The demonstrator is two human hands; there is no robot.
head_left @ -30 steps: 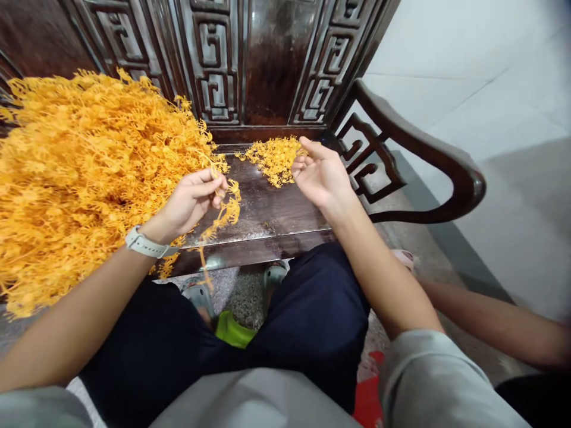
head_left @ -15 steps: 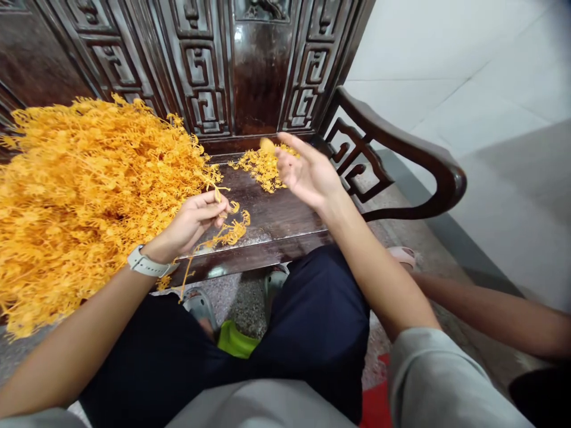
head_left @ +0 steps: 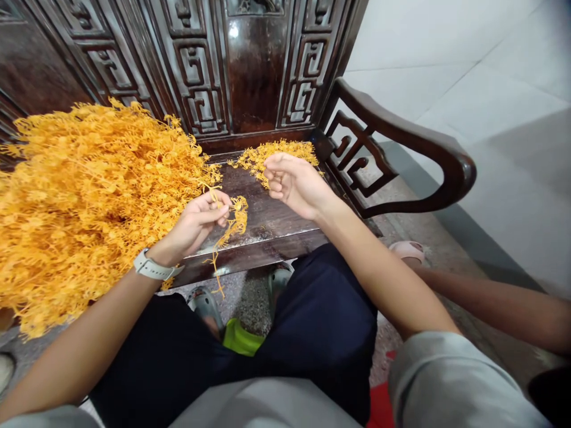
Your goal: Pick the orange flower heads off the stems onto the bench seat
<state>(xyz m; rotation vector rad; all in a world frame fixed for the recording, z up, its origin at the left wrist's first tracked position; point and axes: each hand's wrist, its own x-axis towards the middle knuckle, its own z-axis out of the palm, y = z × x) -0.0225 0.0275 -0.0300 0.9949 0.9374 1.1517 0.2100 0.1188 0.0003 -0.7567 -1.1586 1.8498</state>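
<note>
My left hand (head_left: pixel 203 220), with a pale watch strap on its wrist, pinches a yellow plastic flower sprig (head_left: pixel 236 217) between thumb and fingertips. The sprig's thin stem hangs down past the front edge of the seat. Beside that hand, on the left, rises a big heap of the same yellow plastic sprigs (head_left: pixel 98 196). My right hand (head_left: pixel 297 184) hovers above the seat, its fingers loosely curled and apart, with nothing visible in them. Just behind it lies a smaller pile of loose yellow flower pieces (head_left: pixel 285 148).
The dark wooden bench seat (head_left: pixel 263 220) has a carved backrest (head_left: pixel 256 77) behind and a curved armrest (head_left: pixel 414 137) at the right. Below are a bright green object (head_left: pixel 241 339) and my clogs (head_left: pixel 205 306). Another person's bare limb (head_left: pixel 495 303) extends in at the right.
My right hand has come down and slightly nearer to me. A blurred yellow piece at its fingertips is gone from there. The sprig in my left hand has swung to the right.
</note>
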